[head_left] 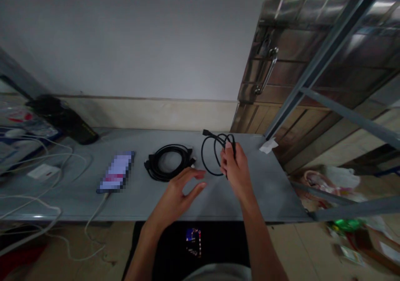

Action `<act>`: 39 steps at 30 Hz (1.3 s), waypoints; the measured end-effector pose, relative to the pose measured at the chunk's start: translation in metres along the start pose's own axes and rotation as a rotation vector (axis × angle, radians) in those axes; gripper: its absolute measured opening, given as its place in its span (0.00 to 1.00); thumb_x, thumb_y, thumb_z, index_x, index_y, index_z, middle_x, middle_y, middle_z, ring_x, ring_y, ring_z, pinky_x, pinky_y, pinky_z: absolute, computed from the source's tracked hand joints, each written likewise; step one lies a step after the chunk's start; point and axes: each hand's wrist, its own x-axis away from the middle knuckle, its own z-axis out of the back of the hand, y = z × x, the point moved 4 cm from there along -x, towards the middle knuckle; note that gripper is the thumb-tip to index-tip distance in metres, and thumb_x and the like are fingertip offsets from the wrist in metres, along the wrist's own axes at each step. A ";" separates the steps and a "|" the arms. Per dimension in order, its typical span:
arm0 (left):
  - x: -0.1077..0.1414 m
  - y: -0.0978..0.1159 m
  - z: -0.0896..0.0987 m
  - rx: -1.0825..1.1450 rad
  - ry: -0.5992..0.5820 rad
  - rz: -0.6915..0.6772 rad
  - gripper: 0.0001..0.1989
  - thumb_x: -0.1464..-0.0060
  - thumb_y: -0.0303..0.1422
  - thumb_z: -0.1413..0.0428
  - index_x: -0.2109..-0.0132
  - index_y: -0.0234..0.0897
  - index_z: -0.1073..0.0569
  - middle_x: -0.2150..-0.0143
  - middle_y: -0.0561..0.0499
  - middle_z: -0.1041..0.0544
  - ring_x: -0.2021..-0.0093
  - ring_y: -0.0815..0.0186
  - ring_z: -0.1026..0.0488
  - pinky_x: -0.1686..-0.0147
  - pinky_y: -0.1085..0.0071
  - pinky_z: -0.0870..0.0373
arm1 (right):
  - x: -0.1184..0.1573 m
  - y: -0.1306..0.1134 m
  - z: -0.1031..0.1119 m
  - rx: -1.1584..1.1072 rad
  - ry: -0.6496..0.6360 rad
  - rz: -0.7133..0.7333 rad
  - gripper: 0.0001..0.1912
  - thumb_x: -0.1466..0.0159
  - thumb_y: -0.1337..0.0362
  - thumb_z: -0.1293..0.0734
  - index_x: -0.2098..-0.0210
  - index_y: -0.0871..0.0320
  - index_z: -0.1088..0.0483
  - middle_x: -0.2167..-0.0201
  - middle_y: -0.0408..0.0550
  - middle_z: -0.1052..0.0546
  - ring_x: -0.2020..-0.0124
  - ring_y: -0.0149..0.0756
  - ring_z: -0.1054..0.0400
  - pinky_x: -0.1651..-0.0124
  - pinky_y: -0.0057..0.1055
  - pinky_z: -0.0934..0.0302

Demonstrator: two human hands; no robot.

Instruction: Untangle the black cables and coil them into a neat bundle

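My right grip is closed around a thin black cable in loose loops, over the right part of the smooth grey bench, its plug end poking out leftward. My left grip, thumb and fingers apart, is near a ring-shaped black cable coil.

Light is dim and greyish, its source out of view. White glare streaks the shiny metal door beyond the back right corner of the flat grey table, and a small glint marks the front edge at far left. The lit, pale violet screen of the rectangular phone breaks into coarse pixel blocks. Mid-table, the round coil of black cable loses detail. Shadows are soft; wide-angle distortion stretches things past the right edge, where the translucent plastic bag blurs.
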 end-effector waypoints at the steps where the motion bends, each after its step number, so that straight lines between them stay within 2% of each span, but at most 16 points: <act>1: -0.009 0.012 -0.003 0.030 -0.036 0.011 0.09 0.24 0.39 0.36 0.44 0.43 0.17 0.46 0.48 0.13 0.45 0.59 0.15 0.40 0.63 0.22 | 0.007 -0.011 -0.005 -0.068 -0.020 -0.009 0.23 0.21 0.39 0.34 0.61 0.50 0.36 0.69 0.37 0.31 0.76 0.30 0.39 0.73 0.28 0.42; 4: -0.027 0.038 -0.004 0.107 -0.089 0.063 0.09 0.25 0.41 0.36 0.46 0.43 0.16 0.53 0.51 0.13 0.51 0.61 0.15 0.46 0.66 0.22 | 0.028 -0.039 -0.019 -0.091 -0.047 0.020 0.22 0.21 0.41 0.32 0.60 0.52 0.29 0.68 0.39 0.29 0.68 0.32 0.34 0.64 0.30 0.35; 8: -0.026 0.052 0.003 0.161 0.020 0.078 0.08 0.25 0.39 0.36 0.54 0.42 0.17 0.57 0.51 0.14 0.56 0.62 0.17 0.51 0.66 0.21 | 0.052 -0.043 -0.025 -0.084 0.030 -0.002 0.21 0.22 0.41 0.30 0.52 0.52 0.21 0.62 0.43 0.22 0.60 0.35 0.28 0.57 0.31 0.31; 11: -0.012 0.047 0.004 0.189 0.065 0.094 0.06 0.28 0.38 0.34 0.51 0.42 0.16 0.53 0.49 0.13 0.53 0.60 0.16 0.48 0.64 0.19 | 0.065 -0.031 -0.030 -0.083 0.011 -0.050 0.23 0.25 0.40 0.28 0.50 0.53 0.19 0.61 0.45 0.19 0.58 0.37 0.24 0.53 0.33 0.28; 14: 0.004 0.035 0.000 0.265 0.056 0.163 0.11 0.26 0.41 0.36 0.44 0.43 0.16 0.44 0.45 0.12 0.47 0.56 0.14 0.45 0.61 0.17 | 0.072 -0.019 -0.035 -0.142 -0.049 -0.124 0.26 0.27 0.39 0.26 0.45 0.53 0.18 0.56 0.48 0.15 0.54 0.41 0.19 0.48 0.36 0.24; 17: 0.013 0.025 -0.002 0.308 0.071 0.213 0.15 0.23 0.45 0.40 0.40 0.44 0.17 0.39 0.42 0.14 0.43 0.53 0.15 0.42 0.57 0.17 | 0.073 -0.014 -0.037 -0.147 -0.101 -0.136 0.27 0.26 0.38 0.28 0.43 0.52 0.17 0.50 0.51 0.12 0.48 0.45 0.16 0.43 0.41 0.22; 19: 0.017 0.018 0.000 0.330 0.110 0.244 0.18 0.23 0.47 0.41 0.38 0.43 0.18 0.38 0.41 0.14 0.44 0.52 0.15 0.42 0.55 0.17 | 0.072 -0.012 -0.034 -0.074 -0.130 -0.107 0.27 0.24 0.38 0.30 0.43 0.52 0.16 0.46 0.52 0.12 0.44 0.47 0.17 0.38 0.44 0.24; 21: 0.019 0.010 0.004 0.365 0.175 0.285 0.21 0.23 0.50 0.42 0.37 0.42 0.18 0.44 0.41 0.12 0.49 0.53 0.14 0.44 0.55 0.16 | 0.069 -0.010 -0.028 0.012 -0.133 -0.086 0.28 0.22 0.37 0.33 0.44 0.53 0.15 0.46 0.54 0.12 0.43 0.48 0.17 0.37 0.45 0.24; 23: 0.021 0.000 0.009 0.420 0.257 0.330 0.24 0.24 0.53 0.42 0.36 0.40 0.19 0.51 0.43 0.11 0.54 0.53 0.14 0.47 0.54 0.16 | 0.064 -0.005 -0.017 0.066 -0.100 -0.077 0.31 0.21 0.35 0.36 0.46 0.54 0.15 0.47 0.56 0.12 0.46 0.48 0.16 0.41 0.44 0.23; 26: 0.024 -0.016 0.019 0.483 0.378 0.386 0.29 0.27 0.58 0.41 0.38 0.39 0.18 0.57 0.43 0.12 0.58 0.51 0.13 0.52 0.54 0.15 | 0.055 0.003 0.005 0.081 0.008 -0.056 0.34 0.23 0.32 0.36 0.51 0.56 0.17 0.54 0.56 0.12 0.56 0.43 0.16 0.54 0.37 0.23; 28: 0.026 -0.024 0.027 0.481 0.446 0.402 0.31 0.29 0.61 0.40 0.39 0.38 0.18 0.58 0.43 0.12 0.59 0.52 0.13 0.53 0.54 0.14 | 0.049 0.007 0.024 0.049 0.122 -0.043 0.35 0.25 0.30 0.33 0.55 0.57 0.19 0.66 0.49 0.15 0.70 0.35 0.22 0.68 0.30 0.30; 30: 0.030 -0.029 0.035 0.474 0.513 0.408 0.31 0.29 0.61 0.39 0.41 0.37 0.17 0.57 0.43 0.12 0.60 0.53 0.13 0.53 0.56 0.14 | 0.045 0.009 0.042 -0.010 0.258 -0.045 0.34 0.29 0.29 0.30 0.59 0.57 0.23 0.76 0.38 0.27 0.80 0.28 0.37 0.78 0.25 0.44; 31: 0.031 -0.031 0.040 0.474 0.552 0.407 0.31 0.29 0.60 0.39 0.41 0.37 0.17 0.57 0.43 0.12 0.60 0.54 0.13 0.53 0.57 0.14 | 0.045 0.009 0.051 -0.047 0.331 -0.044 0.34 0.30 0.29 0.28 0.61 0.57 0.25 0.78 0.33 0.33 0.82 0.25 0.43 0.80 0.23 0.50; 33: 0.035 -0.034 0.049 0.476 0.649 0.391 0.29 0.28 0.59 0.40 0.42 0.36 0.17 0.56 0.43 0.12 0.58 0.56 0.13 0.54 0.60 0.15 | 0.044 0.006 0.068 -0.111 0.471 -0.016 0.33 0.32 0.30 0.26 0.64 0.56 0.28 0.79 0.30 0.39 0.83 0.23 0.50 0.81 0.22 0.56; 36: 0.041 -0.034 0.065 0.460 0.837 0.324 0.26 0.27 0.56 0.39 0.45 0.37 0.17 0.56 0.46 0.13 0.58 0.59 0.15 0.54 0.62 0.17 | 0.046 -0.004 0.086 -0.165 0.643 0.080 0.31 0.31 0.33 0.25 0.67 0.55 0.31 0.79 0.29 0.42 0.83 0.22 0.52 0.81 0.22 0.58; 39: 0.048 -0.034 0.083 0.436 1.006 0.287 0.23 0.25 0.54 0.42 0.48 0.39 0.17 0.58 0.49 0.15 0.59 0.62 0.17 0.54 0.63 0.19 | 0.048 -0.012 0.099 -0.215 0.740 0.148 0.30 0.29 0.35 0.26 0.68 0.54 0.33 0.80 0.29 0.43 0.83 0.22 0.54 0.82 0.23 0.60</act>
